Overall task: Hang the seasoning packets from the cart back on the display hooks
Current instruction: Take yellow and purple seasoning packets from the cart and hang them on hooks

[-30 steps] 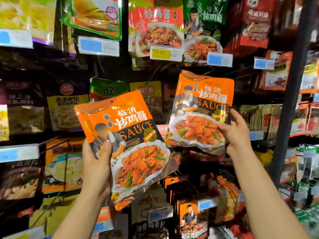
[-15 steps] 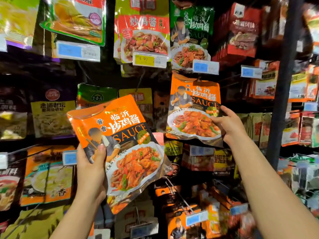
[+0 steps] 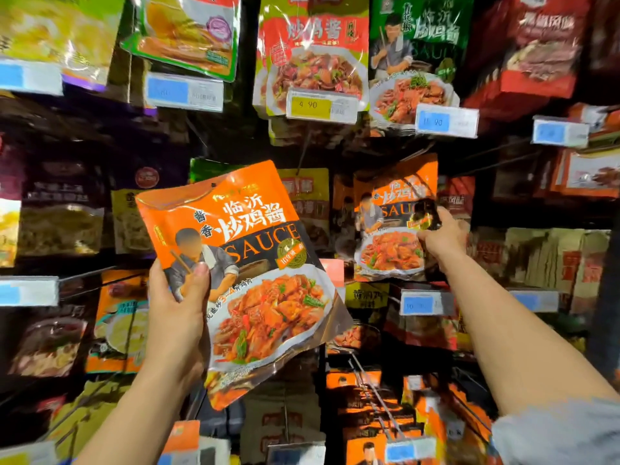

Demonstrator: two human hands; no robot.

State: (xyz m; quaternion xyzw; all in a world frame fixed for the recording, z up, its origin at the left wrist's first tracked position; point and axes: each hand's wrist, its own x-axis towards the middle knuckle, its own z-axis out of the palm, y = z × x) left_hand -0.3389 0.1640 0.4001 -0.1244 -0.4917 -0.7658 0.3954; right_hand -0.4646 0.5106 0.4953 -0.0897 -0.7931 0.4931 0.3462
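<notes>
Left hand is clamped on the lower-left edge of an orange sauce packet, thumb across the front, tilted up in front of the rack, while the right hand is reaching further in, pinching the right side of a second orange packet up by the hooks. These pouches look light, floppy and glossy-slick, so I'd guess gripping near the top by the hang hole steers them best. A blue price tag sits just under the right hand.
</notes>
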